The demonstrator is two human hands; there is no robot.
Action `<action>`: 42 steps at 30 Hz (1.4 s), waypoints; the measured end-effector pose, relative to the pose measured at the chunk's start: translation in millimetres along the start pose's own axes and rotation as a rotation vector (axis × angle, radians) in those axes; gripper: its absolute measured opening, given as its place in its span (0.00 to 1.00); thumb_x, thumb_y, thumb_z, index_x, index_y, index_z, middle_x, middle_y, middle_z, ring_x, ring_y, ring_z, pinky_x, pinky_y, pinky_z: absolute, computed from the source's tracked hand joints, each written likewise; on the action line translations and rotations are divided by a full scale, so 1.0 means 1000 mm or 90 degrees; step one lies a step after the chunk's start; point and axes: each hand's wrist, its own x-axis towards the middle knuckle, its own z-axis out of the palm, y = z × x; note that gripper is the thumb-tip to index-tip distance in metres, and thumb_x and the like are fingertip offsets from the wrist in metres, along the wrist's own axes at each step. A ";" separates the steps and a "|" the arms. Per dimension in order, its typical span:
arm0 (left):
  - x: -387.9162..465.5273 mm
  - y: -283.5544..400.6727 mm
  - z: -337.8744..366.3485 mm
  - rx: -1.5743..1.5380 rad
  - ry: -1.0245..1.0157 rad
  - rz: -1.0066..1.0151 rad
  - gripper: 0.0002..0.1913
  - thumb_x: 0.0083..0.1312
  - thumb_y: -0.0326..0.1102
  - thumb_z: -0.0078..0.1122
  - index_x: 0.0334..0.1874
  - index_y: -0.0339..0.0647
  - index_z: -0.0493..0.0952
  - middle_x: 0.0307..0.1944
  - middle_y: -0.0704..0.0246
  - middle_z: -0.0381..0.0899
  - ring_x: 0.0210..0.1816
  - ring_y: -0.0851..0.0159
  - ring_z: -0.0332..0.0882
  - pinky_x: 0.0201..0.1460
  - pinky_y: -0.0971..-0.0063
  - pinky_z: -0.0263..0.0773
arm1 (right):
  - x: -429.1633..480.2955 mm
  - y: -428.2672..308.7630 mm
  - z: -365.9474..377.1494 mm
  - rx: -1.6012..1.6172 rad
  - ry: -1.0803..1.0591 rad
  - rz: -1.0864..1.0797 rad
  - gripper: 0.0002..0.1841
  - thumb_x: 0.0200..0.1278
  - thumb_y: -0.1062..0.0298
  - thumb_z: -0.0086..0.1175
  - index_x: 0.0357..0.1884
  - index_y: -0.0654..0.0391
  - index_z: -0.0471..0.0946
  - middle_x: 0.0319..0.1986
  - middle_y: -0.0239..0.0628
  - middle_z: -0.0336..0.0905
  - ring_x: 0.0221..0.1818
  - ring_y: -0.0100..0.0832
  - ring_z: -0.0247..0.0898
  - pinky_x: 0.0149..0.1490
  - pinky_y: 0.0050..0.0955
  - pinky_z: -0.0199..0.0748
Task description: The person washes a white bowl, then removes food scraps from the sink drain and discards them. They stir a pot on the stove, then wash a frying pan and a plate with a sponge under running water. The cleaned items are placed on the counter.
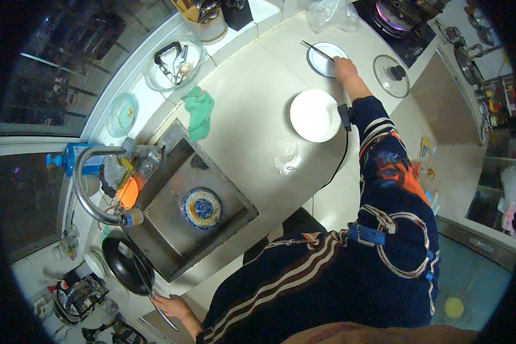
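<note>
At the upper right, my right hand grips dark chopsticks, which slant over a small white plate with a blue rim. My fingers meet the plate's right edge. A white bowl sits on the counter nearer me, beside my sleeve. At the lower left, my left hand is closed at the handle end of a black frying pan. A metal utensil lies across the pan, its handle passing over my fingers; the exact grip is partly hidden.
A steel sink holds a blue-patterned plate; a curved faucet rises beside it. A green cloth lies by the sink's corner. A glass lid lies near a pot over a lit burner. A black cord crosses the counter edge.
</note>
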 end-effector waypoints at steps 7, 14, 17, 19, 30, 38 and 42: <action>0.002 0.052 -0.021 -0.013 -0.083 0.004 0.34 0.63 0.32 0.57 0.73 0.43 0.58 0.73 0.52 0.57 0.70 0.45 0.61 0.62 0.44 0.65 | 0.014 0.041 0.018 0.195 0.113 0.193 0.21 0.58 0.64 0.52 0.56 0.55 0.73 0.56 0.51 0.73 0.57 0.49 0.73 0.58 0.45 0.74; 0.008 0.092 -0.029 -0.165 -0.059 0.137 0.36 0.55 0.27 0.65 0.69 0.41 0.64 0.70 0.44 0.59 0.68 0.39 0.62 0.66 0.53 0.64 | 0.040 0.080 0.064 0.624 -0.144 0.348 0.12 0.55 0.62 0.64 0.32 0.61 0.80 0.21 0.38 0.74 0.20 0.33 0.67 0.24 0.36 0.66; 0.016 0.112 -0.031 -0.319 -0.023 0.175 0.31 0.56 0.25 0.64 0.66 0.38 0.68 0.69 0.46 0.61 0.67 0.40 0.63 0.68 0.55 0.62 | 0.036 0.075 0.045 0.657 -0.057 0.293 0.12 0.57 0.61 0.63 0.25 0.58 0.74 0.16 0.34 0.69 0.13 0.29 0.60 0.18 0.34 0.54; 0.023 0.126 -0.029 -0.354 0.012 0.216 0.29 0.57 0.28 0.65 0.63 0.38 0.71 0.68 0.46 0.63 0.67 0.40 0.63 0.66 0.51 0.62 | 0.027 0.063 0.013 0.583 -0.037 0.228 0.11 0.56 0.66 0.64 0.25 0.58 0.73 0.12 0.28 0.62 0.10 0.27 0.54 0.15 0.30 0.51; 0.042 0.233 -0.017 -1.114 -0.595 0.123 0.25 0.70 0.42 0.58 0.65 0.35 0.69 0.63 0.57 0.72 0.63 0.57 0.71 0.65 0.67 0.65 | -0.211 -0.191 -0.149 0.443 -0.192 -0.149 0.23 0.63 0.60 0.58 0.54 0.68 0.76 0.39 0.45 0.81 0.37 0.32 0.74 0.42 0.32 0.73; 0.066 0.186 0.051 -1.456 -0.710 -0.250 0.30 0.75 0.52 0.46 0.71 0.36 0.61 0.67 0.57 0.69 0.65 0.55 0.70 0.68 0.60 0.65 | -0.408 -0.441 -0.020 0.434 -0.458 -0.283 0.20 0.56 0.58 0.64 0.44 0.64 0.79 0.39 0.54 0.82 0.43 0.49 0.79 0.50 0.39 0.74; 0.093 0.155 0.112 -1.529 -0.696 -0.557 0.31 0.74 0.54 0.49 0.69 0.35 0.64 0.66 0.57 0.70 0.65 0.53 0.70 0.67 0.55 0.67 | -0.394 -0.513 -0.032 0.222 0.003 -0.515 0.10 0.63 0.62 0.55 0.38 0.59 0.76 0.34 0.49 0.79 0.37 0.53 0.77 0.43 0.50 0.75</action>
